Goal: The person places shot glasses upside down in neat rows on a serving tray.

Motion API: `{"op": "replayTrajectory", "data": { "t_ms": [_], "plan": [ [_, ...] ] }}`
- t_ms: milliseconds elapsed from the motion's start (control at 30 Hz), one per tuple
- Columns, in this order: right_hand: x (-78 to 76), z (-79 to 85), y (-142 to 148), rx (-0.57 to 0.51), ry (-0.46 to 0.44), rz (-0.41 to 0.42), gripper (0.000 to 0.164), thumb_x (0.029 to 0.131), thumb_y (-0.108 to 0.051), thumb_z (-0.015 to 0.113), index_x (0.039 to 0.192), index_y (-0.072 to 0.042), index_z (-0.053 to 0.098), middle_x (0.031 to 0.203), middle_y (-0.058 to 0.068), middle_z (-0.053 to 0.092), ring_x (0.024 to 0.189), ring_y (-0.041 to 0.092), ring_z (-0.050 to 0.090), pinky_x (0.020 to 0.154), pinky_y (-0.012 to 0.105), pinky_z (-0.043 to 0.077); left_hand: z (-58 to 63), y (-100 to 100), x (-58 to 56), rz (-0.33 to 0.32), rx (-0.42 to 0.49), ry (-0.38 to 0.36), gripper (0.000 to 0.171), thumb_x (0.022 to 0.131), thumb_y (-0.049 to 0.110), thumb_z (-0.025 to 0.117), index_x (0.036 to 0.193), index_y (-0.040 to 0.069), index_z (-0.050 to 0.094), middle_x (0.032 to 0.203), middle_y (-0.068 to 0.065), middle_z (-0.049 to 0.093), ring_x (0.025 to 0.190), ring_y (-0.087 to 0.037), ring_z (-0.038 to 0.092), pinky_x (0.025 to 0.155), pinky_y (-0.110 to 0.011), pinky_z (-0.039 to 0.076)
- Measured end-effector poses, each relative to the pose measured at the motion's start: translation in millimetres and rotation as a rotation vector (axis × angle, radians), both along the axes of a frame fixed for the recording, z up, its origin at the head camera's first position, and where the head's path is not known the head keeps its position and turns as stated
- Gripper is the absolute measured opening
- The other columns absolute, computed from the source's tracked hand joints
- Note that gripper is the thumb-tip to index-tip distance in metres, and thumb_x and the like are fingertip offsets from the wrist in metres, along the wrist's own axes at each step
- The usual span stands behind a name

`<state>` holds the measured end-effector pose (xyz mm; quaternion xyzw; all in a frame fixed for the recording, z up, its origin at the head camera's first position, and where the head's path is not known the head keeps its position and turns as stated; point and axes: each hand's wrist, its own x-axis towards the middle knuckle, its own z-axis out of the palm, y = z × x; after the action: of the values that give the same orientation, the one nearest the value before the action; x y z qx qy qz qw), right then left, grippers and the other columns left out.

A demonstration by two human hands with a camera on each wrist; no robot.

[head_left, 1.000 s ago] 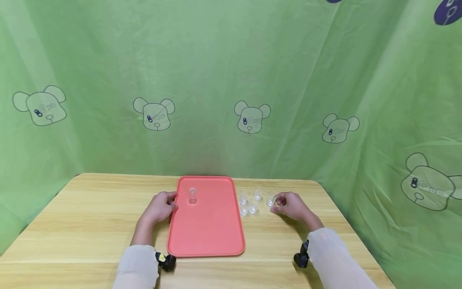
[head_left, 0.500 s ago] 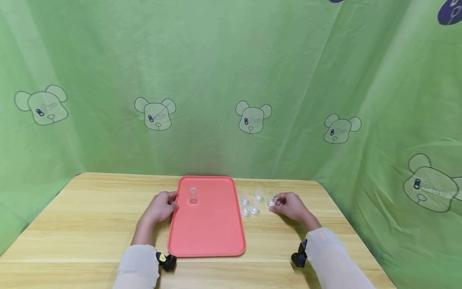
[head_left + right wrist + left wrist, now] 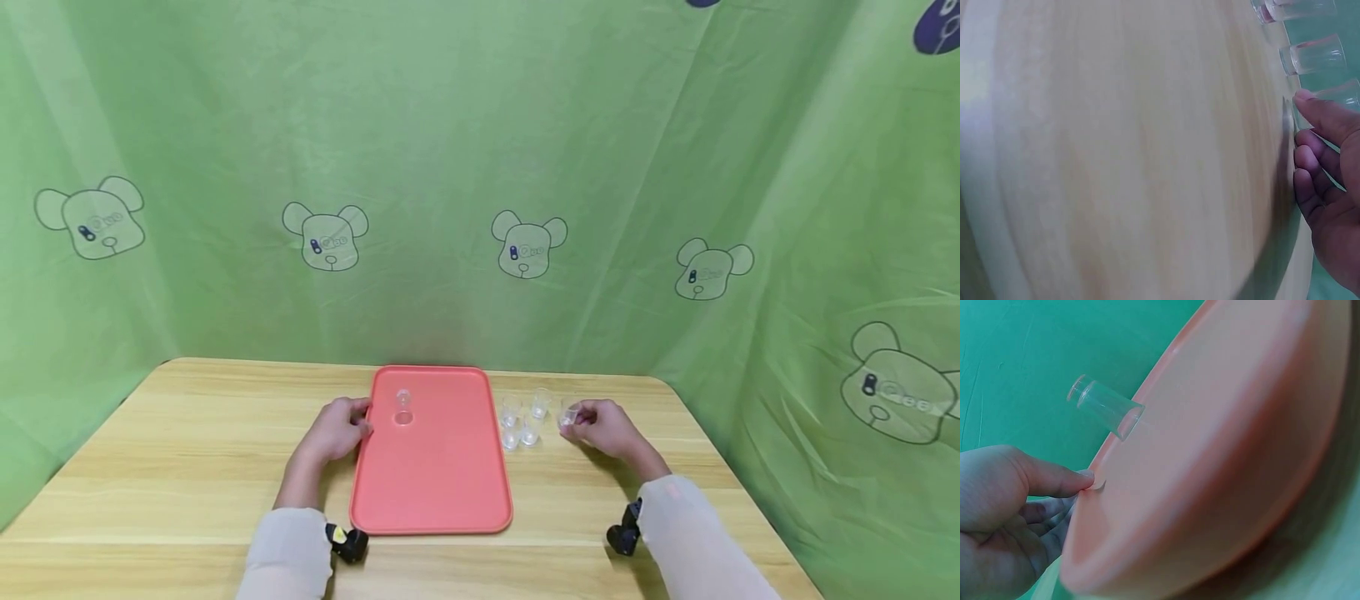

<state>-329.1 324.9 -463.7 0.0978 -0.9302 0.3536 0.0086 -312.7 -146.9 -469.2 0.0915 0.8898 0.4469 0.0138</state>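
My left hand [image 3: 339,427] grips the left rim of a red tray [image 3: 435,483], thumb on top in the left wrist view. On the tray a small clear glass [image 3: 1110,409] stands upside down, its wide mouth against the surface. At the right my right hand [image 3: 606,427] pinches another small clear glass [image 3: 567,412] low on its side; fingers hide part of it. That glass looks upright and at table level. Several similar glasses stand between the tray and my right hand, among them a back glass [image 3: 540,403] and a front glass [image 3: 529,431].
The wooden table [image 3: 210,467] extends around the tray on both sides and in front. A green curtain [image 3: 420,167] with bear-head drawings hangs behind the table and along its sides. Black wrist cameras [image 3: 348,544] sit at both cuffs.
My right fingers have closed in on the rightmost glass and now pinch it. The left hand keeps its hold on the tray. The whole head view has shifted slightly.
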Motion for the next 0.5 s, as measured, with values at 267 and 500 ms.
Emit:
{"op": "replayTrajectory", "data": {
  "t_ms": [267, 500],
  "plan": [
    [1.1, 20.2, -4, -0.023, 0.016, 0.031, 0.018, 0.091, -0.012, 0.076, 0.103, 0.0, 0.071, 0.091, 0.008, 0.067, 0.083, 0.021, 0.06, 0.072, 0.029, 0.053, -0.4, 0, -0.5, 0.011, -0.007, -0.002, 0.049, 0.091, -0.005, 0.063, 0.14, -0.005, 0.059, 0.09, -0.011, 0.067, 0.078, -0.02, 0.059, 0.07, -0.032, 0.051],
    [-2.2, 38.8, -10, 0.022, 0.11, 0.068, 0.012, 0.092, -0.005, 0.072, 0.102, 0.002, 0.071, 0.09, 0.009, 0.069, 0.083, 0.02, 0.063, 0.073, 0.027, 0.054, -1.4, 0, -1.9, 0.005, -0.003, 0.005, 0.049, 0.091, -0.004, 0.063, 0.14, -0.006, 0.059, 0.089, -0.01, 0.067, 0.078, -0.02, 0.059, 0.07, -0.032, 0.052]
  ]
}}
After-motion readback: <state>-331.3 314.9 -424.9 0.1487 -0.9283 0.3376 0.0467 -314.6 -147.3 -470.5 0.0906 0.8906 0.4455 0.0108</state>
